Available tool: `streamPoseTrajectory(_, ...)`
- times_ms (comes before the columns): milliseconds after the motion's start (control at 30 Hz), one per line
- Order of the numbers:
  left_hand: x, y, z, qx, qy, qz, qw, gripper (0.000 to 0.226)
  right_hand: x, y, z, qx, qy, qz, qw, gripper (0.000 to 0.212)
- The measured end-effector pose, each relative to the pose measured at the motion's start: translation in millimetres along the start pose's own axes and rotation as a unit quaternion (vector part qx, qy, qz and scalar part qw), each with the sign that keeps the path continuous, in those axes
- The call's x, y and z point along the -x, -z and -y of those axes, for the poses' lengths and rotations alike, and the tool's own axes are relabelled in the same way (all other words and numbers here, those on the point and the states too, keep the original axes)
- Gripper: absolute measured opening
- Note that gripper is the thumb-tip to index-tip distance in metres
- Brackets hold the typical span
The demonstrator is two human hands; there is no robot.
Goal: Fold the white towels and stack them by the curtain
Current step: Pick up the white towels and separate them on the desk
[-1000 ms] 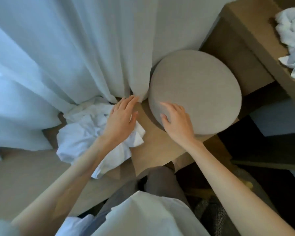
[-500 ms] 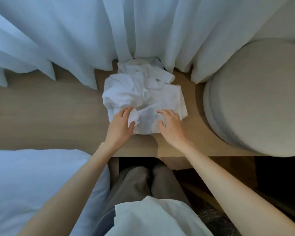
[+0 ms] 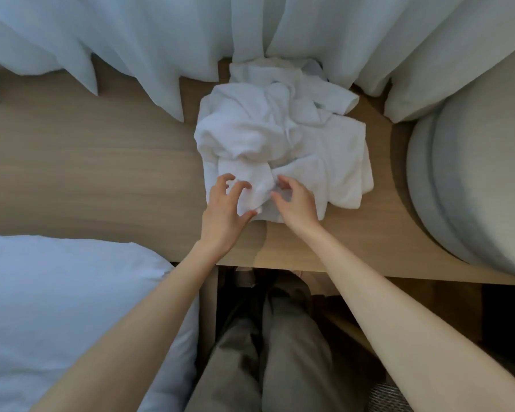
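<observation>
No longer flat on the white towels [image 3: 280, 138]: left hand [image 3: 223, 212] and right hand [image 3: 298, 206] now clawed wide at the near edge, gripping nothing yet, likely picking one to fold.

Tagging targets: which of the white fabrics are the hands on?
The crumpled towels on the wooden ledge; left hand and right hand touch the near edge. Curtain hangs behind, bedding lies lower left.

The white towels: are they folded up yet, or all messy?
Not folded. The white towels lie in a crumpled, wrinkly heap on the wooden ledge by the curtain.
</observation>
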State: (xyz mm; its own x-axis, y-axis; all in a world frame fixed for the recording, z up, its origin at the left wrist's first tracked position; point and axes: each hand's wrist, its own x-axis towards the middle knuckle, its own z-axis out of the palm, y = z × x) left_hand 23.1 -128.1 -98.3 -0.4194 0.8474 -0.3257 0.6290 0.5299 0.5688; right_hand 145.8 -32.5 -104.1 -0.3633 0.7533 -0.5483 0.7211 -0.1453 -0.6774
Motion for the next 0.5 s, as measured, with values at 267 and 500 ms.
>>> streamPoseTrajectory(267,-5,-18,30,0.052,-0.056,-0.053,0.996,0.024,-18,-22,0,-0.075,-0.015,-0.001,0.997,0.018)
streamPoseTrajectory(500,10,31,5,0.223,0.037,-0.132,0.965,0.02,25,11,24,-0.17,0.069,-0.025,0.983,0.019)
